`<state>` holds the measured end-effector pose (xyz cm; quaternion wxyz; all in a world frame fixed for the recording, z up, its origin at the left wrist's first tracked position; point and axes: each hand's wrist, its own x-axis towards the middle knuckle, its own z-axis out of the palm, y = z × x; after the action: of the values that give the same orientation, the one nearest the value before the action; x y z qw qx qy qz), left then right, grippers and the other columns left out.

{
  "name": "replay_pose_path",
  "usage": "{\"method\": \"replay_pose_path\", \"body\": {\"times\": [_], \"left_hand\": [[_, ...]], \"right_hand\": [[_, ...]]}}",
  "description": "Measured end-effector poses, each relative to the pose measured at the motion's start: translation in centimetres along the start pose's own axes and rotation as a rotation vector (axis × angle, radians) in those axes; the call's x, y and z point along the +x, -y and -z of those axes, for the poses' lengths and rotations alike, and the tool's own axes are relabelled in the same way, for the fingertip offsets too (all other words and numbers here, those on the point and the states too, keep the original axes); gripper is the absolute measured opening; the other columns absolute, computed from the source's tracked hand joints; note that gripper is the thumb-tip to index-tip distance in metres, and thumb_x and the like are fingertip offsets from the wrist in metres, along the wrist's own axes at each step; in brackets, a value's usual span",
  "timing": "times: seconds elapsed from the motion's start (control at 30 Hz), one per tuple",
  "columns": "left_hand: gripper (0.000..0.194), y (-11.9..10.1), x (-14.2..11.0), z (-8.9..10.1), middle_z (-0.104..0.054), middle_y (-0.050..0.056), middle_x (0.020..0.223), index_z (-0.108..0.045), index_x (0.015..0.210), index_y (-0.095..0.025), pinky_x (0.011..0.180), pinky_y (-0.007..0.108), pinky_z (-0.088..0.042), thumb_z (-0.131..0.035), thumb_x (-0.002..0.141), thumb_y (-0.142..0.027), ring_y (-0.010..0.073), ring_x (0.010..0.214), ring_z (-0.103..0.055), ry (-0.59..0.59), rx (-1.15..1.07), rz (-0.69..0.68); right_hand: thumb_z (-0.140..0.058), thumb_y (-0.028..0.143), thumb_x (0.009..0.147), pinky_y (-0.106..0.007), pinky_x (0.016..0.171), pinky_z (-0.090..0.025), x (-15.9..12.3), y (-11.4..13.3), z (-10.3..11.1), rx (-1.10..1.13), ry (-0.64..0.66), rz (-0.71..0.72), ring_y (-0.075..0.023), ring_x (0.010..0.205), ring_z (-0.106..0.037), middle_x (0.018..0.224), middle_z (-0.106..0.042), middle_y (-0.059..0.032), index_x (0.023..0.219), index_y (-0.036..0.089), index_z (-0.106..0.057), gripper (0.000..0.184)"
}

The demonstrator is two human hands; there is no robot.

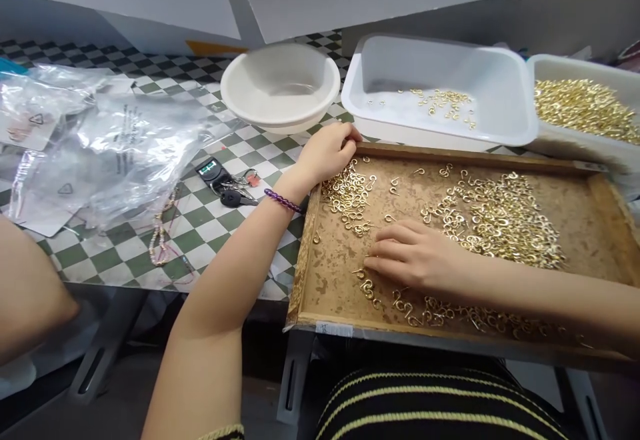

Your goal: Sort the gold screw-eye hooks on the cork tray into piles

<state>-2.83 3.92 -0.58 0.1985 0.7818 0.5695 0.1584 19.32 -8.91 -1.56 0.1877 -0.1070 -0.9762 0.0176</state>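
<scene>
A worn wooden tray [505,158] lies before me, strewn with small gold hooks [505,217]. My left hand [327,153] rests at the tray's far left corner, fingers curled together over a small pile of hooks [347,197]; what they pinch is hidden. A purple bead bracelet [281,201] circles that wrist. My right hand [415,253] lies flat on the tray's middle, fingers stretched out to the left, fingertips on a few loose hooks.
Behind the tray stand a white round bowl [280,87], a white tub [505,113] with a few hooks, and a tub heaped with gold hooks [585,110]. Clear plastic bags [100,140], a key fob [220,180] and a bead string [160,237] lie left. Another person's arm [30,293] shows at far left.
</scene>
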Motion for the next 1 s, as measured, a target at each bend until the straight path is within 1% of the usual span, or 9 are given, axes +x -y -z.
{"method": "replay_pose_path", "body": {"times": [0.1, 0.17, 0.3, 0.4, 0.47, 0.6, 0.67, 0.77, 1.0], "left_hand": [[0.036, 0.0, 0.0, 0.1, -0.071, 0.010, 0.123, -0.071, 0.116, -0.015, 0.115, 0.036, -0.052, -0.041, 0.095, -0.016, 0.0222, 0.120, -0.064, 0.007, 0.002, -0.003], [0.036, 0.0, 0.0, 0.1, -0.071, 0.010, 0.123, -0.071, 0.116, -0.015, 0.116, 0.037, -0.052, -0.041, 0.095, -0.015, 0.0226, 0.120, -0.064, 0.009, 0.004, -0.008], [0.036, 0.1, 0.1, 0.1, -0.071, 0.009, 0.123, -0.071, 0.115, -0.016, 0.115, 0.037, -0.053, -0.041, 0.095, -0.015, 0.0221, 0.121, -0.064, 0.003, -0.002, -0.013], [0.035, 0.3, 0.2, 0.0, -0.072, 0.009, 0.123, -0.071, 0.114, -0.017, 0.114, 0.037, -0.053, -0.042, 0.095, -0.015, 0.0219, 0.120, -0.064, 0.000, -0.007, -0.019], [0.035, 0.3, 0.2, 0.0, -0.072, 0.009, 0.123, -0.071, 0.113, -0.017, 0.113, 0.038, -0.054, -0.042, 0.095, -0.015, 0.0221, 0.119, -0.064, -0.001, -0.010, -0.027], [0.035, 0.3, 0.1, 0.0, -0.072, 0.010, 0.123, -0.071, 0.114, -0.016, 0.113, 0.039, -0.054, -0.041, 0.095, -0.015, 0.0226, 0.119, -0.065, -0.001, -0.009, -0.021], [0.035, 0.2, 0.1, 0.0, -0.072, 0.010, 0.123, -0.071, 0.114, -0.016, 0.114, 0.038, -0.054, -0.042, 0.095, -0.015, 0.0223, 0.119, -0.064, -0.005, -0.005, -0.008], [0.035, 0.1, 0.0, 0.1, -0.072, 0.009, 0.123, -0.071, 0.114, -0.017, 0.114, 0.037, -0.053, -0.042, 0.095, -0.015, 0.0215, 0.119, -0.065, -0.009, -0.005, -0.005], [0.035, 0.1, 0.1, 0.2, -0.072, 0.009, 0.123, -0.070, 0.115, -0.017, 0.115, 0.037, -0.053, -0.041, 0.095, -0.016, 0.0214, 0.119, -0.064, 0.009, -0.004, 0.003]], "right_hand": [[-0.048, 0.018, 0.105, -0.033, 0.083, -0.051, 0.1, 0.3, -0.8, 0.005, 0.017, 0.021, -0.0180, 0.097, -0.058, 0.101, -0.069, -0.0060, 0.101, 0.013, -0.071, 0.024], [-0.047, 0.015, 0.105, -0.031, 0.082, -0.053, -0.1, -0.5, -0.1, 0.005, -0.002, 0.029, -0.0163, 0.096, -0.059, 0.101, -0.070, -0.0046, 0.099, 0.013, -0.070, 0.025], [-0.054, 0.011, 0.103, -0.031, 0.088, -0.055, -0.8, -4.0, 4.8, -0.298, -0.169, -0.152, -0.0151, 0.100, -0.064, 0.104, -0.072, -0.0020, 0.107, 0.017, -0.068, 0.016], [-0.061, 0.024, 0.101, -0.050, 0.104, -0.051, -1.1, -5.9, 8.9, -0.573, -0.168, -0.462, -0.0338, 0.125, -0.060, 0.133, -0.065, -0.0150, 0.129, 0.012, -0.065, 0.031], [-0.063, 0.025, 0.100, -0.052, 0.106, -0.049, -1.3, -5.6, 9.8, -0.554, -0.149, -0.470, -0.0356, 0.128, -0.058, 0.137, -0.062, -0.0177, 0.130, 0.011, -0.064, 0.033], [-0.058, 0.026, 0.104, -0.034, 0.078, -0.052, -1.7, -2.8, 6.3, -0.185, -0.001, -0.209, -0.0176, 0.090, -0.065, 0.103, -0.072, -0.0064, 0.108, 0.015, -0.069, 0.016], [-0.052, 0.029, 0.106, -0.031, 0.068, -0.046, -2.1, -1.5, 3.8, -0.038, 0.121, -0.185, -0.0155, 0.078, -0.060, 0.091, -0.069, -0.0037, 0.099, 0.016, -0.070, 0.023], [-0.048, 0.026, 0.106, -0.031, 0.067, -0.041, -2.6, -0.8, 1.6, 0.031, 0.174, -0.216, -0.0164, 0.075, -0.056, 0.084, -0.064, -0.0041, 0.092, 0.016, -0.069, 0.027], [-0.052, 0.020, 0.102, -0.024, 0.067, -0.040, -3.2, -1.1, 3.3, 0.398, 0.175, -0.350, -0.0098, 0.076, -0.057, 0.086, -0.065, -0.0023, 0.093, 0.014, -0.065, 0.017]]}}
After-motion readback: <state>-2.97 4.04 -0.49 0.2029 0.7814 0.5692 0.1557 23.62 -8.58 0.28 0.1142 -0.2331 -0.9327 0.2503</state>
